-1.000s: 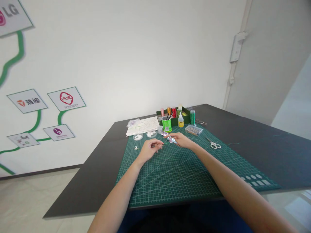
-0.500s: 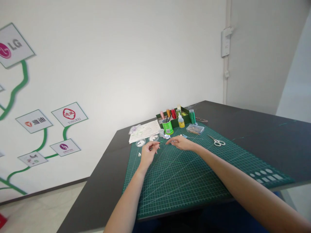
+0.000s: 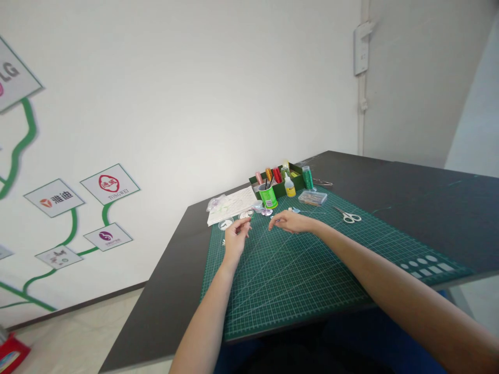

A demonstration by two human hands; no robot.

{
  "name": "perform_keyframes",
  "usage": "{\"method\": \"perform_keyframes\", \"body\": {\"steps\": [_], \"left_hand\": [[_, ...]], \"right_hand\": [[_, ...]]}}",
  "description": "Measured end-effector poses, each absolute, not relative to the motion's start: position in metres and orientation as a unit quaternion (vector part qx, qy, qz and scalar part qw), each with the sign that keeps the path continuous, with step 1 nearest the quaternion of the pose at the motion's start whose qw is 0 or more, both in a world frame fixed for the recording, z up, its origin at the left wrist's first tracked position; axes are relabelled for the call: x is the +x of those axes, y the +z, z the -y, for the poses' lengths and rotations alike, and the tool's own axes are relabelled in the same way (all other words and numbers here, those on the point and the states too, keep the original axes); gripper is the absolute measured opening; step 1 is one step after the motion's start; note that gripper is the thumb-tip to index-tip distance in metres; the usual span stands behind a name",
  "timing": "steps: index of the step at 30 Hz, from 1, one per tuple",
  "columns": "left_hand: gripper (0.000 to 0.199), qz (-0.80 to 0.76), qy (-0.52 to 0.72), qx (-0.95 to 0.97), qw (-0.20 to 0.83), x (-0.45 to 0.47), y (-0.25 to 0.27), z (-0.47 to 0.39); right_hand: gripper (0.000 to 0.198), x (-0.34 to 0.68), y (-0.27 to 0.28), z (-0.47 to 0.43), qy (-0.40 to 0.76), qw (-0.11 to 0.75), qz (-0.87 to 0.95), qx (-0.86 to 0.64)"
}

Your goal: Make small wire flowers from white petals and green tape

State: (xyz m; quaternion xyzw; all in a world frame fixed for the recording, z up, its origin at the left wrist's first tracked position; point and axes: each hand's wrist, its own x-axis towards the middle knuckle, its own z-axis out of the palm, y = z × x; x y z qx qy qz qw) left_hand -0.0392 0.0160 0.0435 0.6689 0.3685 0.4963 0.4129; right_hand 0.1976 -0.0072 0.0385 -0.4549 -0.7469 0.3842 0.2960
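Note:
Over the green cutting mat (image 3: pixel 296 270), my left hand (image 3: pixel 236 236) is closed in a pinch. A tiny green piece (image 3: pixel 251 218) shows at its fingertips, too small to tell its kind. My right hand (image 3: pixel 290 222) is held apart from it, to the right, with fingers bent and brought together. Whatever those fingers hold, if anything, is too fine to make out. Just beyond the hands lie a shiny purple-silver piece (image 3: pixel 267 212) and a small pale blue piece (image 3: pixel 295 210). Small round dishes with white pieces, such as the nearer dish (image 3: pixel 225 224), stand beyond my left hand.
At the back are a green can (image 3: pixel 268 197) with dark sticks, a glue bottle (image 3: pixel 289 187), a box of thread spools (image 3: pixel 299 182) and a green spool (image 3: pixel 307 178). A clear case (image 3: pixel 313 198) and scissors (image 3: pixel 348 216) lie right; white textured sheets (image 3: pixel 234 204) lie left.
My left hand has moved slightly away from the right, widening the gap, with the green piece still at its fingertips. The right hand's fingers now point more downward. The view has shifted slightly.

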Motion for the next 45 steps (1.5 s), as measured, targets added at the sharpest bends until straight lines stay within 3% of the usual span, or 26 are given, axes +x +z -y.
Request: {"method": "perform_keyframes", "body": {"steps": [6,15,20,23,28,32,35,40,45], "left_hand": [[0.045,-0.375,0.501,0.610,0.487,-0.037,0.044,-0.013],[0.043,-0.346,0.500,0.589,0.532,-0.034,0.045,-0.009],[0.044,-0.340,0.503,0.577,0.546,-0.034,0.044,-0.011],[0.044,-0.337,0.503,0.577,0.548,-0.034,0.044,-0.012],[0.044,-0.340,0.498,0.585,0.542,-0.034,0.044,-0.011],[0.044,-0.341,0.498,0.583,0.544,-0.034,0.043,-0.011],[0.044,-0.342,0.496,0.585,0.543,-0.034,0.043,-0.012],[0.046,-0.349,0.493,0.591,0.534,-0.034,0.041,-0.012],[0.046,-0.355,0.489,0.596,0.529,-0.033,0.040,-0.012]], "right_hand": [[0.033,0.200,0.045,0.011,0.361,0.293,0.757,-0.459],[0.031,0.202,0.045,0.011,0.365,0.297,0.750,-0.465],[0.041,0.202,0.046,0.010,0.458,0.391,0.702,-0.379],[0.033,0.200,0.046,0.008,0.478,0.467,0.644,-0.373],[0.018,0.202,0.039,-0.001,0.368,0.521,0.573,-0.515],[0.028,0.208,0.035,-0.001,0.217,0.465,0.582,-0.631],[0.027,0.208,0.037,0.001,0.185,0.434,0.591,-0.654],[0.022,0.193,0.039,0.003,0.326,0.474,0.617,-0.537],[0.046,0.175,0.039,0.014,0.501,0.434,0.648,-0.376]]}}
